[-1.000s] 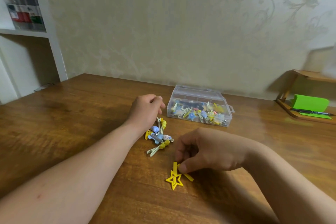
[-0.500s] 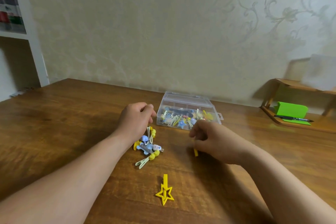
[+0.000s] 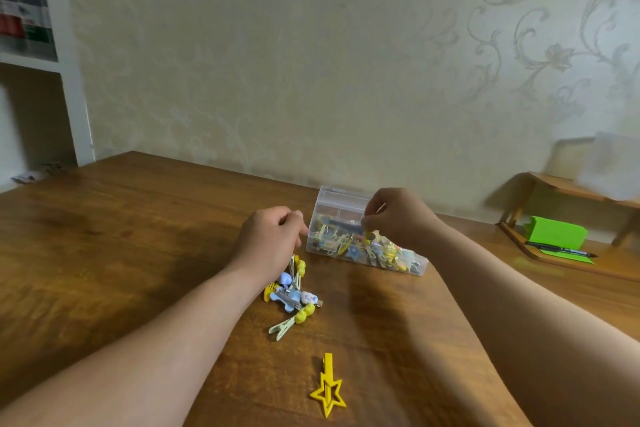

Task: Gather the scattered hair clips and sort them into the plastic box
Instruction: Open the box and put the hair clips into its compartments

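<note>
A clear plastic box (image 3: 341, 200) with several coloured hair clips inside stands open near the wall. My right hand (image 3: 398, 222) hovers over it and pinches a small yellow clip (image 3: 367, 236) just above the contents. My left hand (image 3: 273, 239) is curled to the left of the box, with thin clips (image 3: 295, 265) hanging from its fingers onto a pile of blue, yellow and white clips (image 3: 291, 298). A pale green clip (image 3: 282, 328) lies at the pile's near edge. Alone, closer to me, lies a yellow star clip (image 3: 328, 392).
The wooden table (image 3: 138, 253) runs back to a patterned wall. At the right, a low wooden stand (image 3: 554, 253) holds a green notepad (image 3: 554, 234) and a pen (image 3: 557, 249). A white shelf unit (image 3: 65, 80) stands at the left.
My right hand picked up a small yellow clip from beside the star clip and carried it up and away to above the box. My left hand stayed at the pile.
</note>
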Available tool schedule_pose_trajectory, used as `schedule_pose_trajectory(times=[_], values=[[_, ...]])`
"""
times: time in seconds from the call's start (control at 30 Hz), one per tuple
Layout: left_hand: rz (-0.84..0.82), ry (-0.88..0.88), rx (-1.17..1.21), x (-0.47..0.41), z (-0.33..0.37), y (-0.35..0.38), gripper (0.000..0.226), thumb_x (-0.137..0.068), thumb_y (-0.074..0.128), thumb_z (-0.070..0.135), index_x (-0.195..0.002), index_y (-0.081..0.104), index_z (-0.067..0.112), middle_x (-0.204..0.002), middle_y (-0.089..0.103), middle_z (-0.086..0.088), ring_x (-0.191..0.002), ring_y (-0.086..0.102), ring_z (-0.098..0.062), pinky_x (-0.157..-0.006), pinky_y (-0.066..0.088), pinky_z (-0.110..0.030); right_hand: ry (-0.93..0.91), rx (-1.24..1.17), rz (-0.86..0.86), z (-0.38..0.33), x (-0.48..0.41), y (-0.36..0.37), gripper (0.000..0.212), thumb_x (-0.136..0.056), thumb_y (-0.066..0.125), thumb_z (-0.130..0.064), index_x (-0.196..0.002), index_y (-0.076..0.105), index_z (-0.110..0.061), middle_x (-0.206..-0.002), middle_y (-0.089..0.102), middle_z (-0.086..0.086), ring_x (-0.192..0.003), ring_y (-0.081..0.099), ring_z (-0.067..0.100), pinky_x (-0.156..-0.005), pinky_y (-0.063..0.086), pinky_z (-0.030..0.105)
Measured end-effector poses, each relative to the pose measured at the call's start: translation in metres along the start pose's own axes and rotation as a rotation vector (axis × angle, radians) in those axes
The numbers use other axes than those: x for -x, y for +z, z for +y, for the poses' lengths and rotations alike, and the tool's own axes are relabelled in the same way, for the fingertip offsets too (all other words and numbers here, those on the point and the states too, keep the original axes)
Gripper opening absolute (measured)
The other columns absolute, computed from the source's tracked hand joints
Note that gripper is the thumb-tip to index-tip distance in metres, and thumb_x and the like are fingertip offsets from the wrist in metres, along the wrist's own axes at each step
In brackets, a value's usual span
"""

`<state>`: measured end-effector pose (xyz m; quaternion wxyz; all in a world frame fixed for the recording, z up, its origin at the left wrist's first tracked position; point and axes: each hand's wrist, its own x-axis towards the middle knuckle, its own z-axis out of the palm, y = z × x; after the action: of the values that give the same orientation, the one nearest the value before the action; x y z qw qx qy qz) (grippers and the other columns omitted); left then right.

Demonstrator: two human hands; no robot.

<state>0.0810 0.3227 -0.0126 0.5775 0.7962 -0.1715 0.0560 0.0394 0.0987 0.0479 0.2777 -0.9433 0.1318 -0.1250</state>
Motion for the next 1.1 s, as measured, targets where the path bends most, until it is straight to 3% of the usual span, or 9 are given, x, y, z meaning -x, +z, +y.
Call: schedule_pose_trajectory(times=[0.17, 0.27, 0.4, 0.63, 0.8, 0.9, 1.0, 1.1], values=[[-0.003, -0.002, -0.01, 0.002, 0.002, -0.001, 0.038, -0.109, 0.051, 0.03, -0.082, 0.075, 0.017, -0.078, 0.072, -0.005, -0.075, 0.065, -0.025, -0.068, 0.048, -0.033, -0.018, 0.276, -0.071, -0.007, -0.009, 0.01, 0.006, -0.087, 0.077, -0.015, -0.085, 0.072, -0.017, -0.083, 0.073, 0.001, -0.072, 0.064, 0.018, -0.059, 0.053, 0.03], [-0.005, -0.001, -0.018, 0.003, 0.003, -0.001, 0.038, -0.109, 0.051, 0.031, -0.082, 0.075, 0.018, -0.078, 0.072, -0.004, -0.083, 0.069, -0.032, -0.068, 0.048, -0.033, -0.003, 0.32, -0.09, -0.003, -0.012, 0.012, 0.006, -0.085, 0.08, -0.016, -0.086, 0.074, -0.015, -0.084, 0.073, 0.001, -0.073, 0.065, 0.017, -0.071, 0.062, 0.036], [-0.003, 0.009, -0.025, 0.004, 0.004, -0.001, 0.039, -0.11, 0.05, 0.031, -0.083, 0.075, 0.018, -0.077, 0.071, -0.003, -0.086, 0.07, -0.033, -0.067, 0.048, -0.033, -0.012, 0.323, -0.08, -0.002, -0.011, 0.012, 0.007, -0.086, 0.08, -0.016, -0.086, 0.073, -0.015, -0.083, 0.072, 0.001, -0.071, 0.064, 0.016, -0.062, 0.058, 0.031], [0.005, 0.006, -0.035, 0.002, 0.002, 0.0, 0.039, -0.11, 0.05, 0.032, -0.083, 0.075, 0.019, -0.078, 0.071, -0.003, -0.084, 0.07, -0.033, -0.067, 0.049, -0.034, -0.033, 0.195, 0.065, -0.002, 0.003, 0.003, 0.005, -0.092, 0.073, -0.021, -0.088, 0.069, -0.02, -0.081, 0.075, 0.0, -0.062, 0.061, 0.014, -0.058, 0.053, 0.034], [0.008, -0.001, -0.059, 0.003, 0.005, -0.002, 0.039, -0.11, 0.05, 0.033, -0.085, 0.077, 0.018, -0.082, 0.074, -0.004, -0.085, 0.07, -0.025, -0.075, 0.056, -0.04, -0.168, -0.065, 0.266, -0.014, 0.061, 0.009, 0.008, -0.096, 0.07, -0.029, -0.088, 0.068, -0.029, -0.079, 0.071, -0.009, -0.072, 0.064, 0.007, -0.062, 0.05, 0.028], [0.006, -0.01, -0.037, 0.003, 0.005, -0.003, 0.04, -0.109, 0.051, 0.031, -0.084, 0.077, 0.015, -0.081, 0.074, -0.005, -0.078, 0.068, -0.024, -0.072, 0.055, -0.038, -0.311, -0.174, 0.051, -0.013, 0.099, 0.015, 0.009, -0.097, 0.073, -0.026, -0.089, 0.072, -0.028, -0.079, 0.073, -0.009, -0.07, 0.065, 0.003, -0.066, 0.05, 0.024], [0.003, -0.015, -0.033, 0.004, 0.005, -0.003, 0.039, -0.109, 0.05, 0.03, -0.085, 0.076, 0.013, -0.079, 0.073, -0.004, -0.07, 0.062, -0.018, -0.066, 0.049, -0.033, -0.356, -0.227, -0.389, -0.011, 0.115, 0.015, 0.004, -0.1, 0.073, -0.025, -0.098, 0.076, -0.023, -0.089, 0.077, 0.0, -0.081, 0.071, 0.014, -0.078, 0.056, 0.035], [-0.003, -0.016, -0.033, 0.004, 0.004, -0.003, 0.039, -0.109, 0.051, 0.031, -0.085, 0.076, 0.013, -0.078, 0.072, -0.003, -0.068, 0.061, -0.017, -0.065, 0.048, -0.032, -0.339, -0.262, -0.578, -0.01, 0.117, 0.013, 0.014, -0.099, 0.073, -0.031, -0.11, 0.077, -0.023, -0.101, 0.078, 0.002, -0.095, 0.072, 0.023, -0.09, 0.054, 0.041]])
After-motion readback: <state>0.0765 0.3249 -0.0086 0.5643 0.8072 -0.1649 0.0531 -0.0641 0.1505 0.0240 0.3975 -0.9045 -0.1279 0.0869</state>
